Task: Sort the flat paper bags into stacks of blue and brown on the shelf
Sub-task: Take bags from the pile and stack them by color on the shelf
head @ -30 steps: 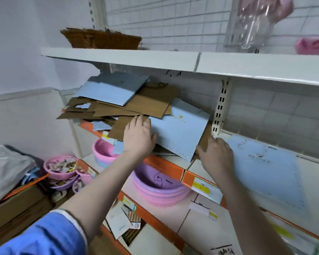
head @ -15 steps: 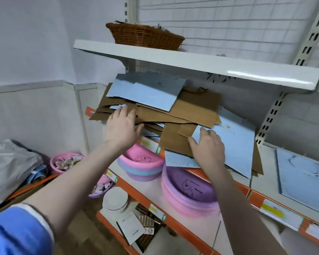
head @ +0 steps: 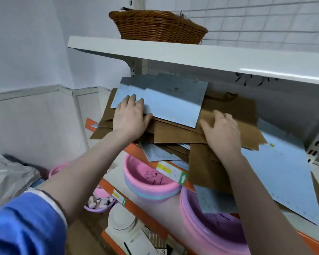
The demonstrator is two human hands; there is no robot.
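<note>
A mixed heap of flat paper bags lies on the middle shelf point(head: 170, 172). On top sits a blue bag point(head: 173, 102). Under it are brown bags point(head: 234, 111) and, at the right, a large blue bag point(head: 280, 173) hanging over the shelf edge. My left hand point(head: 131, 115) lies flat on the lower left corner of the top blue bag, thumb at its front edge. My right hand point(head: 221, 131) rests on a brown bag with its fingers bent over that bag's raised edge.
A wicker basket point(head: 157, 24) stands on the white upper shelf point(head: 191, 54), close above the heap. Pink and purple plastic basins point(head: 147, 183) sit on the lower shelf. A grey bag point(head: 7, 177) lies at the left by the wall.
The view has swung left and closer to the heap. My left hand moved up onto the top blue bag. My right hand left the lower blue bag and now rests on a brown bag.
</note>
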